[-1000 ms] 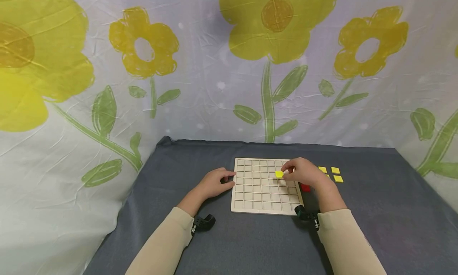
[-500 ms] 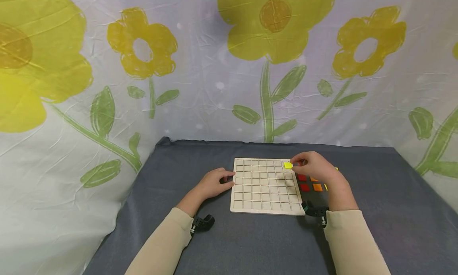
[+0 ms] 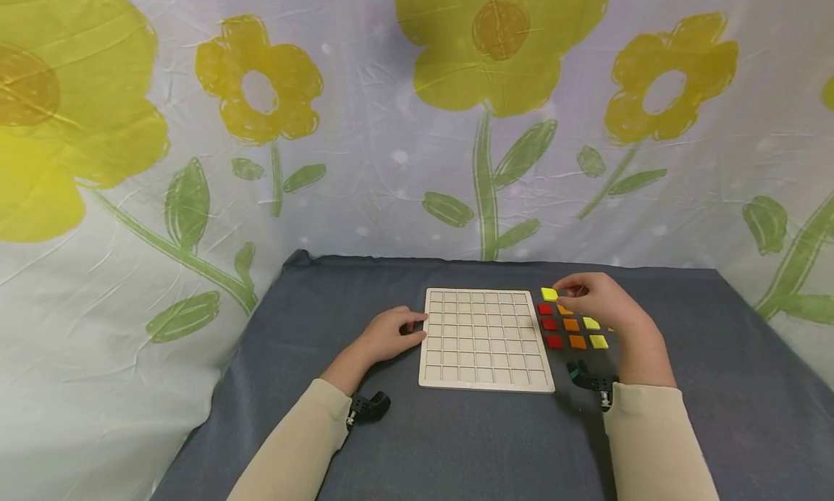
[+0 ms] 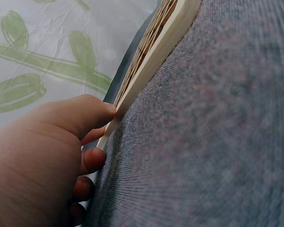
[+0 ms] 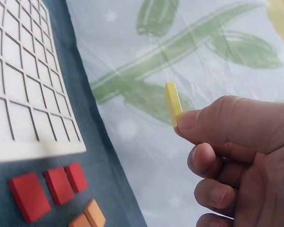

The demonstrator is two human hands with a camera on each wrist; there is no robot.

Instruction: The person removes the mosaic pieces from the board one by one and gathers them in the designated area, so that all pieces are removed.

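A pale wooden grid board (image 3: 478, 332) lies flat on the dark cloth, its square cells bare. My left hand (image 3: 386, 333) rests at its left edge. In the left wrist view, the thumb (image 4: 104, 111) touches the board's rim, with the other fingers bent below. Beyond the board's far right corner, my right hand (image 3: 602, 300) pinches a small yellow square tile (image 3: 549, 294) between thumb and fingertips. From the right wrist, that tile (image 5: 173, 105) shows edge-on, raised above the cloth, the remaining fingers curled beneath.
Right of the board, red tiles (image 3: 549, 324), orange tiles (image 3: 571, 325) and yellow tiles (image 3: 599, 341) lie in columns, some behind the right hand. Dark cloth (image 3: 456, 443) covers the table. A flowered curtain (image 3: 365, 161) hangs behind and at the sides.
My right hand has carried the yellow tile from above the board rightward and away from me, past its far right corner. More of the coloured tiles now show. My left hand stays at the board's edge.
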